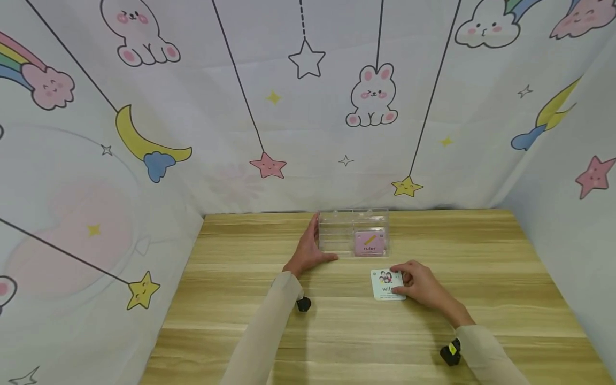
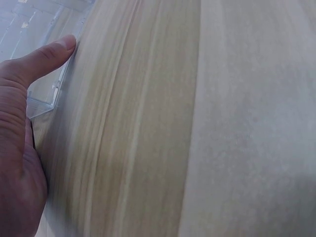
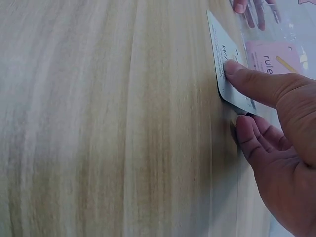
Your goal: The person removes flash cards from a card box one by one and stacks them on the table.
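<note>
A clear plastic box with compartments stands at the far edge of the table. My left hand rests against its left front corner, fingers along the left side and the thumb by the front edge. In the left wrist view that straight thumb lies over the box's edge. A pink card marked "ruler" sits in the lower right compartment. In front of the box, my right hand pinches a pale card with a family picture by its right side. The right wrist view shows the card tilted, thumb on its face.
The wood-grain table reaches back to a white cloth backdrop printed with stars, bunnies and clouds. More of this cloth hangs at the left and right. A black wrist device sits below the left hand, another below the right.
</note>
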The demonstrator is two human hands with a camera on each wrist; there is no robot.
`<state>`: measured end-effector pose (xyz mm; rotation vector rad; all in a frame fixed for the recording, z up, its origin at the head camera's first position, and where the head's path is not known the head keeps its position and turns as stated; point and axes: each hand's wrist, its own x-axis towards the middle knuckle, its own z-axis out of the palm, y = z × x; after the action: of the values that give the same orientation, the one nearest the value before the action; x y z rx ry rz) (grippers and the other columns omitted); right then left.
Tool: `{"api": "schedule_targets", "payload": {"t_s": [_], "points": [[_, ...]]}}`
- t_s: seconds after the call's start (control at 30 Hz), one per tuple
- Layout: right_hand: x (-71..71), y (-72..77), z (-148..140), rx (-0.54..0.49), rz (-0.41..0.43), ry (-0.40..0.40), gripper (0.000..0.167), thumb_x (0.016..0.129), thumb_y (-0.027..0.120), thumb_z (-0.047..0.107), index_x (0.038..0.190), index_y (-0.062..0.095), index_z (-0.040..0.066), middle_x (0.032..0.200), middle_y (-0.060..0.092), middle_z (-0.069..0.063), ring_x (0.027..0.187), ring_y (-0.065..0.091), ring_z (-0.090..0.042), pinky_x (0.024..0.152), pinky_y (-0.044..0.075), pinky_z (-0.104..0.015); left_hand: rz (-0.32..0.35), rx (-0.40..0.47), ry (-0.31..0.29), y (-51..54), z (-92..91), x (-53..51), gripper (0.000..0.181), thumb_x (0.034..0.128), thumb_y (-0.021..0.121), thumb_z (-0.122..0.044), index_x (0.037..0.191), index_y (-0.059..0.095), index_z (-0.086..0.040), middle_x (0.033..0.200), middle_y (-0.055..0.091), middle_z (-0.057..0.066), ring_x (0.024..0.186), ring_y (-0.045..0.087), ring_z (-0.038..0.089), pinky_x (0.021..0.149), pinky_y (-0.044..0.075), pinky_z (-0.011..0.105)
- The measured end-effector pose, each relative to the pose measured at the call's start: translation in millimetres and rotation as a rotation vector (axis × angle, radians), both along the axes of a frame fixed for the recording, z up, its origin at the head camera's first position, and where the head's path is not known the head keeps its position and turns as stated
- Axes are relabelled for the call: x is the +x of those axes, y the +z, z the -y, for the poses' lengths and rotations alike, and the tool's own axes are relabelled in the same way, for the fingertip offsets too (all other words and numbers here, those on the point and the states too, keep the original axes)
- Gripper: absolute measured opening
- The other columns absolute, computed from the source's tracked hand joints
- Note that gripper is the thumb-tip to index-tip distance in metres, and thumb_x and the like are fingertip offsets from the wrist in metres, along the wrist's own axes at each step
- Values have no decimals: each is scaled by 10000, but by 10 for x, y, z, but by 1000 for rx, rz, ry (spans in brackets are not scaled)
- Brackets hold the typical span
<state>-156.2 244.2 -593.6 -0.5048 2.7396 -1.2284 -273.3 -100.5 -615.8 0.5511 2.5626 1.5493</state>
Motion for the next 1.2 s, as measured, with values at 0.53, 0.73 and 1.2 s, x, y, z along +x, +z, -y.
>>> {"api": "schedule_targets", "payload": {"t_s": [0.53, 0.73, 1.2], "points": [[-8, 123, 35, 87, 36, 43, 441, 830, 895, 143, 1199, 723, -24, 1015, 544, -91, 769, 449, -157, 606, 416, -242, -5, 3, 1, 16, -18, -14, 1400, 687, 1006, -195, 1684, 23, -194, 1720, 166, 102, 1548, 255, 250, 1228, 311, 355], [-21, 125, 10, 94, 52, 35, 440, 841, 889, 164, 1212, 718, 0, 1001, 538, -77, 782, 457, -171, 629, 406, -250, 17, -12, 7, 40, -20, 2, 1401, 692, 1004, -218, 1684, 16, -223, 1726, 152, 58, 1549, 250, 211, 1224, 311, 318], [-224, 165, -17, 63, -114, 36, 506, 874, 862, 156, 1311, 662, 0, 1032, 659, -93, 841, 579, -183, 711, 535, -318, 37, -21, 10, 44, -25, -30, 1405, 693, 1003, -222, 1682, 5, -236, 1731, 122, 17, 1550, 227, 153, 1219, 289, 266]]}}
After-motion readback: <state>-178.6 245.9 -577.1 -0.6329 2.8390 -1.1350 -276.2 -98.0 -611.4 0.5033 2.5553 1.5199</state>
